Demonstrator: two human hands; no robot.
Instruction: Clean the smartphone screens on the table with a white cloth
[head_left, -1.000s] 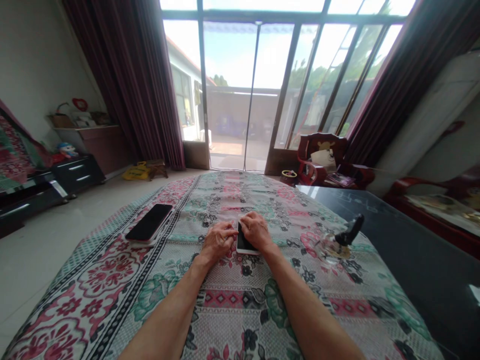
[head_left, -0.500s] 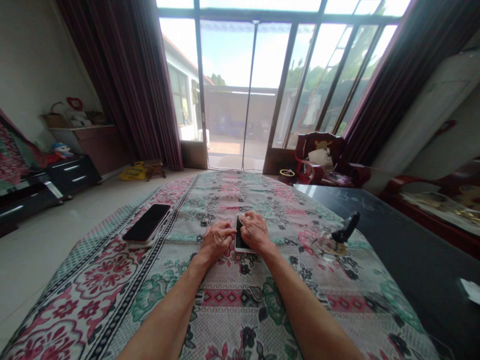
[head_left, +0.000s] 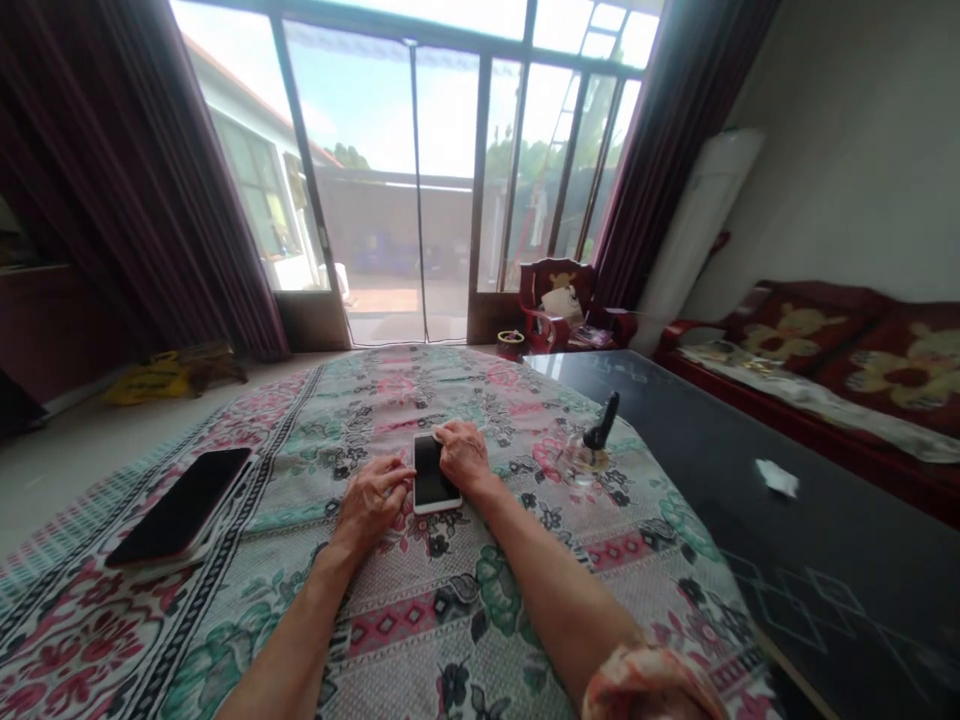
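Note:
A white-framed smartphone (head_left: 436, 480) with a dark screen lies flat on the patterned tablecloth (head_left: 420, 560). My left hand (head_left: 373, 498) rests on the cloth at its left side, fingers stretched out and the fingertips touching the phone's edge. Over the upper right of the screen, my right hand (head_left: 463, 455) is closed with curled fingers. A small pale bit shows by its fingertips, too little to name. To the left, a larger black-screened device (head_left: 180, 507) lies on top of something white and flat.
A clear glass dish (head_left: 581, 462) with a black object (head_left: 601, 422) standing in it sits to the right. Beyond is a dark glossy table (head_left: 697, 450) bearing a crumpled white paper (head_left: 778, 478). A red wooden chair (head_left: 559, 300) and a sofa (head_left: 817, 340) stand farther back.
The view has swung to the right, so the table and phone appear farther left. My right hand has shifted toward the phone's upper right, uncovering more screen. My left hand remains at the phone's left edge.

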